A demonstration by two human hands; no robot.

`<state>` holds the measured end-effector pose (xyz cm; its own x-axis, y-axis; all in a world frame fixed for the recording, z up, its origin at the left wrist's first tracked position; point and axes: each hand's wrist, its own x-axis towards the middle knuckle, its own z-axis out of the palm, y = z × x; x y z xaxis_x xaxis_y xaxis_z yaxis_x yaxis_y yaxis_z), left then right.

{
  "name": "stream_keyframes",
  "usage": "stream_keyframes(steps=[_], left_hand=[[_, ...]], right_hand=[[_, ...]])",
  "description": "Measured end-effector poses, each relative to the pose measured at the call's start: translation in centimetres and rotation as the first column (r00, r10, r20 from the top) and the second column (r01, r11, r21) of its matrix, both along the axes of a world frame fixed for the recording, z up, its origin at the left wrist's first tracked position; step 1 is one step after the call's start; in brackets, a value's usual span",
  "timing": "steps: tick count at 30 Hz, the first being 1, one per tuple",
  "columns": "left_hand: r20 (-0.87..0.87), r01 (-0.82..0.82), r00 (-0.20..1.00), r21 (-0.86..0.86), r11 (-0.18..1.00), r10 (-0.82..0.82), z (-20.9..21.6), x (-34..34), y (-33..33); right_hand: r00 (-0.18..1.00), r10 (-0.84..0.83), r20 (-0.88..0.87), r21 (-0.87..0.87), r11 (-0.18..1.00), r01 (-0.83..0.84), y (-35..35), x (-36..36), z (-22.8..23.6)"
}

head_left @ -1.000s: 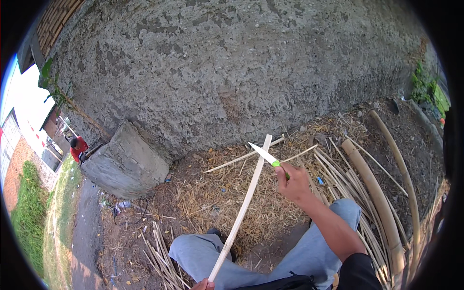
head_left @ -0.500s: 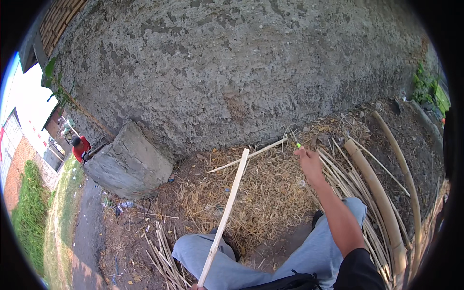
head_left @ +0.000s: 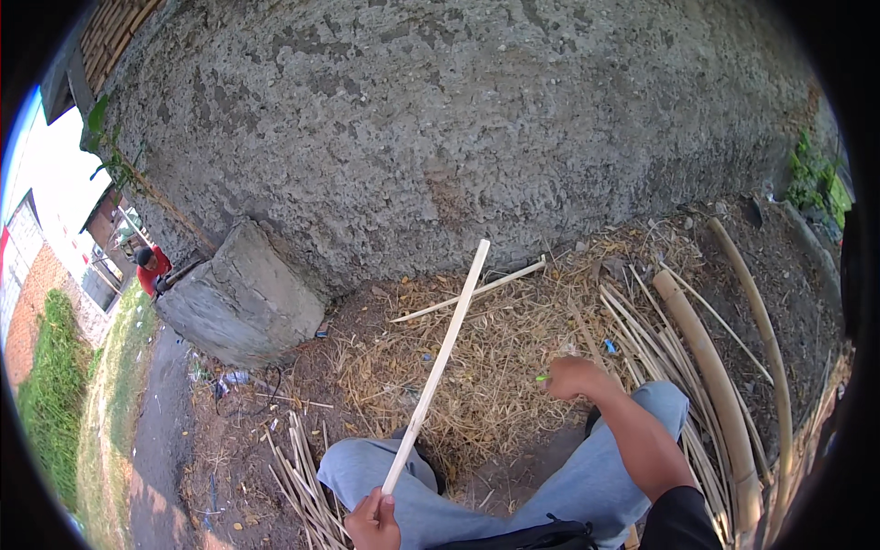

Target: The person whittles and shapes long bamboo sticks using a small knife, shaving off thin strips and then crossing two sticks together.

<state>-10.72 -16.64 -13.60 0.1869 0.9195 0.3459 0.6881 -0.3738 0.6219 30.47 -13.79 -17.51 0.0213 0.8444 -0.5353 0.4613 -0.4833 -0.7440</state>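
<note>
My left hand, low in the picture, is closed around the bottom end of a long pale bamboo strip. The strip leans up and away from me, its far end in front of the wall. My right hand is closed above the shavings, right of the strip and apart from it. A bright green bit of a small object pokes out of its fingers; the rest is hidden, so I cannot tell its kind. Another pale strip lies on the ground beyond my hands.
Straw-like shavings cover the ground before my knees. Split strips lie at left, more strips at right beside a thick bamboo pole. A concrete block stands by the rough wall. A person in red is beyond it.
My right hand has come down and nearer to me, bringing the green-tipped object. The held strip has shifted up and slightly right, and my left hand has risen further into view.
</note>
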Motion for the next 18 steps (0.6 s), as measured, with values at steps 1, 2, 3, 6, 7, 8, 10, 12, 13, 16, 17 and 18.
stream_keyframes(steps=[1, 2, 3, 6, 7, 8, 10, 12, 13, 16, 17, 18], left_hand=[[0.021, -0.005, 1.0, -0.096, 0.995, 0.007, -0.4, -0.1, 0.0], [0.041, -0.009, 0.999, -0.191, 0.982, 0.018, -0.8, -0.1, 0.1], [0.039, -0.013, 0.999, -0.194, 0.981, 0.021, -1.4, -0.3, 0.0], [0.202, 0.052, 0.979, -0.212, 0.976, -0.008, -2.8, 0.0, 0.4], [0.183, 0.06, 0.983, -0.252, 0.966, -0.014, -2.9, -0.4, 0.3], [0.165, 0.069, 0.986, -0.293, 0.954, -0.021, -2.8, -0.6, 0.3], [0.177, 0.088, 0.984, -0.348, 0.933, -0.027, -1.5, -0.2, 0.0], [0.202, 0.124, 0.978, -0.399, 0.909, -0.045, -0.6, 1.1, 0.0], [0.224, 0.146, 0.973, -0.39, 0.909, -0.06, -0.4, 1.5, 0.0], [0.314, 0.212, 0.945, -0.383, 0.899, -0.09, -0.2, 2.6, -0.4], [0.381, 0.255, 0.919, -0.379, 0.89, -0.101, -0.2, 2.8, -0.5], [0.381, 0.258, 0.919, -0.381, 0.888, -0.103, -0.4, 2.6, -0.5]], right_hand=[[0.969, 0.001, -0.245, -0.06, 0.998, -0.016, 0.1, 0.4, 0.6], [0.88, -0.014, -0.475, -0.114, 0.992, -0.046, 0.2, 0.6, 1.2], [0.703, -0.115, -0.702, -0.119, 0.992, 0.044, 0.3, 0.5, 1.9], [0.837, -0.364, -0.409, 0.207, 0.856, 0.474, 0.8, -1.7, 0.7], [0.913, -0.397, -0.09, 0.554, 0.742, 0.378, 0.5, -2.9, 0.4], [0.915, -0.393, -0.094, 0.55, 0.746, 0.377, 0.0, -4.2, 0.6], [0.929, -0.335, 0.158, 0.712, 0.691, 0.128, -1.0, -6.8, 1.5], [0.938, -0.292, 0.184, 0.791, 0.611, 0.035, -1.8, -8.9, 1.6], [0.947, -0.246, 0.207, 0.855, 0.516, -0.053, -2.1, -9.9, 1.5], [0.947, -0.239, 0.217, 0.868, 0.49, -0.075, -2.4, -11.1, 1.7], [0.946, -0.24, 0.216, 0.868, 0.492, -0.073, -2.4, -11.1, 1.6], [0.934, -0.246, 0.258, 0.862, 0.496, -0.108, -2.4, -11.1, 1.5]])
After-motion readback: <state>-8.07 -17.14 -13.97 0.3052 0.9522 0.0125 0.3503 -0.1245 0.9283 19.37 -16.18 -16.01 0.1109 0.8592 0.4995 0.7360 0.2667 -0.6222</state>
